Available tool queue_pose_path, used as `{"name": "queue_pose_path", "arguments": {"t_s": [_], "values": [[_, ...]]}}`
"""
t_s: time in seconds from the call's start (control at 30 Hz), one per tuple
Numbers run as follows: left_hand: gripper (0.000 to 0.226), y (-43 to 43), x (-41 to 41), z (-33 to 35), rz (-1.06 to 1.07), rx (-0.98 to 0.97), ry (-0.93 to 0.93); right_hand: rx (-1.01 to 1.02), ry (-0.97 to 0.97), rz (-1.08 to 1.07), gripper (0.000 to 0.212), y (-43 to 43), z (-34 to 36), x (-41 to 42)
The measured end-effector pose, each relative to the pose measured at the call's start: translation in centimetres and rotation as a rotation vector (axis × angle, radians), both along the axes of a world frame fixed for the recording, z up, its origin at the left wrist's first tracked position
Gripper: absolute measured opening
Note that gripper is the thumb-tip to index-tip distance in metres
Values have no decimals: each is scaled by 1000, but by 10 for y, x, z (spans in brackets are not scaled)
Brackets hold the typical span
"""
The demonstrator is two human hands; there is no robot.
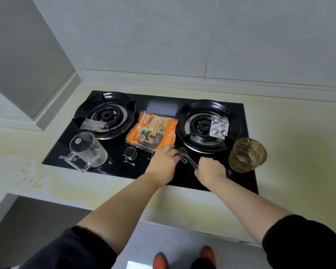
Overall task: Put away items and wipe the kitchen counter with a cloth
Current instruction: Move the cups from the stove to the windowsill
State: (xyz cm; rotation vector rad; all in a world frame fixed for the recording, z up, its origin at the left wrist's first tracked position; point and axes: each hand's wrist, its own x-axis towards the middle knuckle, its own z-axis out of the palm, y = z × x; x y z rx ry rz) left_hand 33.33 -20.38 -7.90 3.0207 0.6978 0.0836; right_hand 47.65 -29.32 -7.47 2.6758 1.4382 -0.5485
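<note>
R hand (209,168) grip clamped on clear plastic fork (183,152) handle. Fork head lies at L hand (162,164) fingertips; can't tell if L grip holds it. Orange snack packet (151,131) just beyond L grip, amber glass (247,155) right of R grip.

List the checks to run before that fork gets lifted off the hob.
1. Right hand grips the fork by its handle: ok.
2. Left hand clear of the fork: cannot tell; its fingers sit at the fork's head.
3. Snack packet put away: not ok; it lies on the hob.
4. Blister pack off the right burner: not ok; it lies on it.
5. Cloth ready: not ok; none in view.
</note>
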Motion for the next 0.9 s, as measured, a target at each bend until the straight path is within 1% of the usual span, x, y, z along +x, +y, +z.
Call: {"name": "queue_pose_path", "arguments": {"t_s": [0.07,0.13,0.27,0.33,0.4,0.47,0.57,0.63,0.67,0.73,0.83,0.9], "values": [[47,-4,15,3,-33,70,211,-28,34,-31,16,-4,4,4],[44,-8,27,3,-65,162,367,-47,67,-69,17,-7,6,7],[24,-10,40,8,-103,224,427,-32,53,-73,18,-12,7,9],[21,-9,43,9,-127,218,423,-3,36,-50,21,-13,6,9],[21,-8,45,7,-129,192,405,2,63,-41,20,-11,5,9],[22,-7,45,4,-121,169,370,-24,114,-72,15,-7,5,12],[22,-5,43,3,-124,102,338,-60,189,-114,27,-7,8,16],[21,-5,41,3,-115,61,297,-66,196,-115,29,-10,11,17],[19,-7,39,4,-115,47,247,-65,186,-113,28,-12,12,17],[13,-10,35,5,-144,63,83,-61,154,-104,22,-16,13,15],[31,-12,33,7,-162,57,-82,-43,127,-96,13,-21,15,13],[31,-16,33,13,-142,43,-170,-22,122,-93,11,-26,21,15]]}}
